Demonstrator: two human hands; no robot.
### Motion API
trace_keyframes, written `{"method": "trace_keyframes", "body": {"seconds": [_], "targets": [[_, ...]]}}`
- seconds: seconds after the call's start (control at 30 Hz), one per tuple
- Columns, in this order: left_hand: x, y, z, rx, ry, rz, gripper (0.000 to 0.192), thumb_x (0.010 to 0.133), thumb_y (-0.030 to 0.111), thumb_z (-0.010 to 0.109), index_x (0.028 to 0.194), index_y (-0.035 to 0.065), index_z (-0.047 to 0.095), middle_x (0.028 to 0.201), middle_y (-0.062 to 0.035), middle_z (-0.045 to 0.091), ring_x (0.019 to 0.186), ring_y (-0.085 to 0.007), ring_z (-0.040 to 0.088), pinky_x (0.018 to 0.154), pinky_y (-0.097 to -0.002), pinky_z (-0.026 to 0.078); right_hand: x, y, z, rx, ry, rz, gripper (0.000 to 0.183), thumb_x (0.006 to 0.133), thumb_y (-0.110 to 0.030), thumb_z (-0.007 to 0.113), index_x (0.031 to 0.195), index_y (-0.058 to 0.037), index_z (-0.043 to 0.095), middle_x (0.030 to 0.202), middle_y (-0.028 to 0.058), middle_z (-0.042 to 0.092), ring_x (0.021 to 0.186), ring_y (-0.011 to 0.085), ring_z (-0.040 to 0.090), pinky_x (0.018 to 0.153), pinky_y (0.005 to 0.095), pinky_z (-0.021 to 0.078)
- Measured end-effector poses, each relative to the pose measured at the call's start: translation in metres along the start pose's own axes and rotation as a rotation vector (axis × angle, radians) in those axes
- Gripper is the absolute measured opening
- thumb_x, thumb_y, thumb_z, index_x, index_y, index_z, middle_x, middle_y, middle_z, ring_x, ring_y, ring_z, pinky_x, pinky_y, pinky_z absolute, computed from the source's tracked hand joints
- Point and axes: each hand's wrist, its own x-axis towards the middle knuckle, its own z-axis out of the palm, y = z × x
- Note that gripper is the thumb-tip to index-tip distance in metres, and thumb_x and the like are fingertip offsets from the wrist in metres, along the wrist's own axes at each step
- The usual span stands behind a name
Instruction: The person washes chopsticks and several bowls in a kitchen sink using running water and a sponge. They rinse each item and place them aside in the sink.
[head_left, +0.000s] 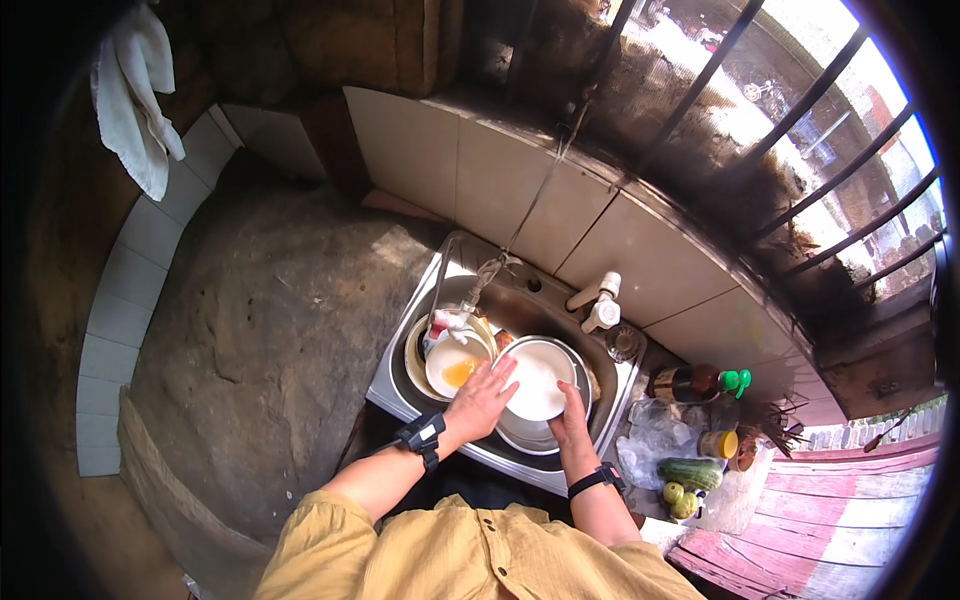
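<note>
A white dish (536, 379) is tilted over a steel basin (529, 442) in the metal sink (615, 390). My right hand (573, 424) grips the dish's right edge, its thumb over the rim. Fingers spread, my left hand (480, 401) lies against the dish's left rim; its underside is hidden. To its left, a white bowl (442, 356) with something yellow-orange in it sits inside a larger pale bowl (414, 367). A white plastic tap (457, 322) hangs above these bowls, partly covering them.
Another white tap (602, 311) stands at the sink's back right. Right of the sink are a dark bottle with a green cap (694, 382), clear plastic bags (652, 439), a yellow-lidded jar (718, 444) and a green vegetable (690, 474). A rough dark counter (285, 337) extends left.
</note>
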Motion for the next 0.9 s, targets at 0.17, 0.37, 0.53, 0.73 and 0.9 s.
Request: {"method": "trace_keyframes", "body": {"seconds": [0.17, 0.37, 0.53, 0.73, 0.9], "targets": [[0.022, 0.026, 0.019, -0.06, -0.064, -0.134, 0.036, 0.081, 0.001, 0.049, 0.116, 0.0008, 0.058, 0.123, -0.0187, 0.057, 0.123, -0.0301, 0.049, 0.107, -0.0466, 0.032, 0.002, 0.012, 0.051, -0.032, -0.076, -0.332, 0.05, 0.083, -0.012, 0.052, 0.132, -0.0064, 0.043, 0.12, 0.0117, 0.054, 0.109, 0.0228, 0.053, 0.093, 0.0344, 0.0443], [0.013, -0.01, 0.031, 0.053, 0.086, 0.024, 0.037, 0.083, 0.009, 0.05, 0.119, 0.002, 0.056, 0.126, -0.0155, 0.055, 0.126, -0.0274, 0.047, 0.105, -0.0432, 0.036, 0.015, -0.018, 0.08, -0.367, -0.029, -0.267, 0.052, 0.084, -0.011, 0.055, 0.135, -0.0073, 0.045, 0.126, 0.0127, 0.052, 0.112, 0.0219, 0.052, 0.094, 0.0309, 0.0417], [0.019, -0.011, 0.025, 0.009, -0.049, -0.078, 0.029, 0.079, 0.011, 0.054, 0.106, 0.0092, 0.062, 0.116, -0.008, 0.063, 0.11, -0.023, 0.057, 0.099, -0.042, 0.041, 0.011, -0.002, 0.089, -0.176, -0.012, -0.297, 0.062, 0.082, -0.01, 0.055, 0.14, -0.0059, 0.034, 0.128, 0.0152, 0.049, 0.114, 0.0262, 0.051, 0.095, 0.0326, 0.0423], [0.02, 0.006, 0.021, -0.557, 0.016, -0.359, 0.021, 0.085, 0.021, 0.058, 0.099, 0.0065, 0.062, 0.097, -0.0166, 0.065, 0.097, -0.0345, 0.061, 0.084, -0.0474, 0.046, 0.017, 0.006, 0.087, -0.298, 0.037, -0.15, 0.057, 0.083, -0.012, 0.052, 0.137, -0.0079, 0.034, 0.125, 0.0136, 0.05, 0.112, 0.0273, 0.053, 0.09, 0.0406, 0.0483], [0.011, -0.023, 0.015, 0.041, -0.213, -0.013, 0.019, 0.076, 0.02, 0.064, 0.092, 0.0101, 0.066, 0.098, -0.0078, 0.067, 0.098, -0.0245, 0.061, 0.099, -0.0464, 0.039, 0.021, 0.001, 0.086, -0.316, -0.063, -0.088, 0.055, 0.086, -0.011, 0.051, 0.138, -0.0124, 0.033, 0.122, 0.0144, 0.053, 0.105, 0.0283, 0.058, 0.08, 0.0394, 0.0545]]}}
